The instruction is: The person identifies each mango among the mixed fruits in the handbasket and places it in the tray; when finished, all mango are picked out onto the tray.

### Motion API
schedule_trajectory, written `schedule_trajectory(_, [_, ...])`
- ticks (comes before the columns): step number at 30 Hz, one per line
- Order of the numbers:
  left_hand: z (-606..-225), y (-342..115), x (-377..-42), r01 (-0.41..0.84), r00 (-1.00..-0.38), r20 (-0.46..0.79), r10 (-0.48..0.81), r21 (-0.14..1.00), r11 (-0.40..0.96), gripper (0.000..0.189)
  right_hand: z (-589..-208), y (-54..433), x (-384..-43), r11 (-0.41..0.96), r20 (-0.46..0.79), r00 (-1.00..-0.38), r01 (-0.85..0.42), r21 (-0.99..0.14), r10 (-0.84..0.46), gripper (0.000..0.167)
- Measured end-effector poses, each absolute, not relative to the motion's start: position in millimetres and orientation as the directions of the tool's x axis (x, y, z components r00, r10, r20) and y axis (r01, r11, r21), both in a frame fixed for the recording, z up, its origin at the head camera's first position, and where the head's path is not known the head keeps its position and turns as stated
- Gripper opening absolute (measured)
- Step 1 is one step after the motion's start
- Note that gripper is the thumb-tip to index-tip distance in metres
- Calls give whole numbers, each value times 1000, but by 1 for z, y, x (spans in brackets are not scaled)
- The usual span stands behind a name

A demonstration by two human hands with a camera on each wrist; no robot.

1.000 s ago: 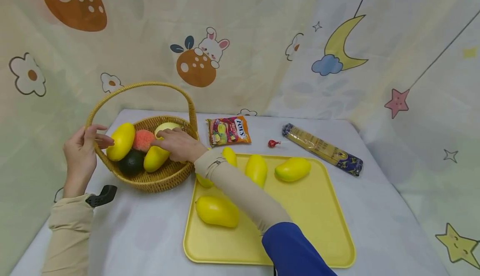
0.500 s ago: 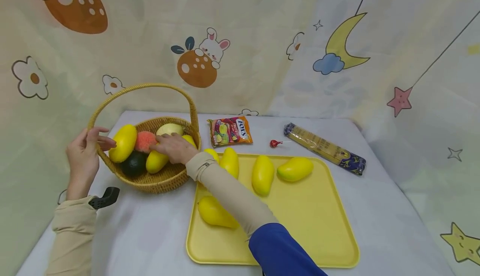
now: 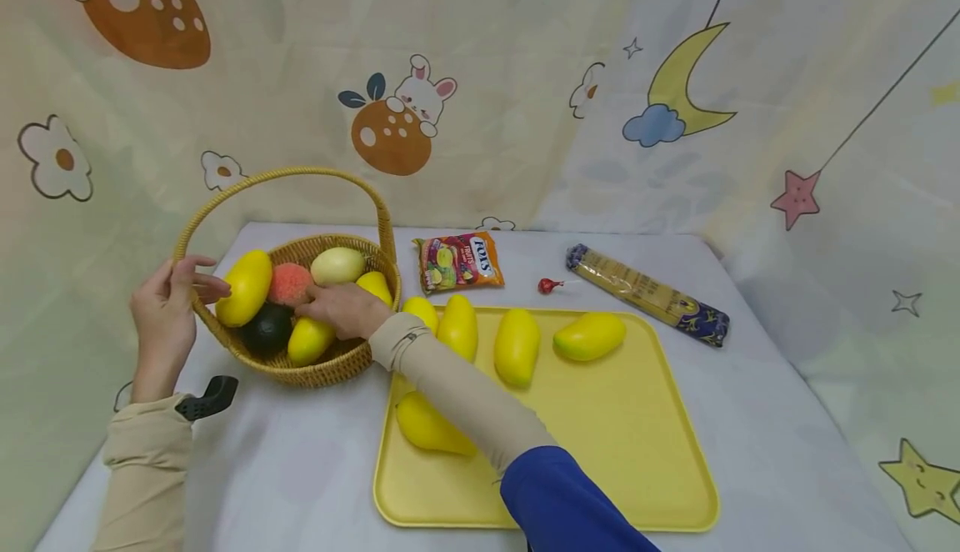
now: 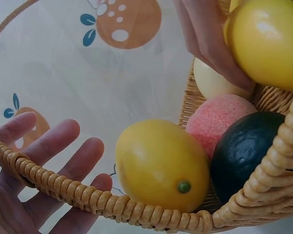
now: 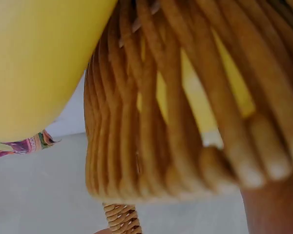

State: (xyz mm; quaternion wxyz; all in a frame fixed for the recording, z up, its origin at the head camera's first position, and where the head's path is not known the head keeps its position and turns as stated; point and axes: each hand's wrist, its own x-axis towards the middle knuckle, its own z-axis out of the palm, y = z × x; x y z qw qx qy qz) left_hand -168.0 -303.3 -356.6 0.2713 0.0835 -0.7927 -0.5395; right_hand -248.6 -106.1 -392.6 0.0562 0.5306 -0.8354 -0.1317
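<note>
Beyond the right hand (image 3: 347,308), a glossy orange, red and purple plastic sweet packet marked FOX'S (image 3: 459,263) is lying on the white-covered tabletop (image 3: 757,435). Farther to that hand's right, a small red-wrapped lollipop with a thin white stick (image 3: 550,286) is resting near a long, narrow gold packet with dark blue ends (image 3: 648,295), which is lying aslant. Beyond both hands, a pale fabric backdrop (image 3: 517,118) is hanging, a printed white flower (image 3: 56,158) showing left of the left hand (image 3: 167,314).
</note>
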Motion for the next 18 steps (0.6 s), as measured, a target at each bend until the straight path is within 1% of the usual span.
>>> schedule_trajectory(5, [-357, -305, -168, 154, -841, 336, -424, 900, 408, 32, -383, -100, -253, 414, -41, -429, -890, 190, -903, 60])
schedule_trajectory(11, [-357, -305, -167, 155, -837, 346, -424, 893, 423, 32, -367, -84, -257, 428, -8, -430, -900, 80, -903, 55])
schedule_trajectory(15, [-357, -305, -167, 159, -838, 349, -418, 891, 425, 31, -355, -67, -257, 430, 28, -429, -903, 6, -903, 60])
schedule_trajectory(18, [-357, -305, -168, 159, -840, 350, -416, 890, 427, 30, -348, -52, -253, 413, 51, -413, -911, -10, -909, 62])
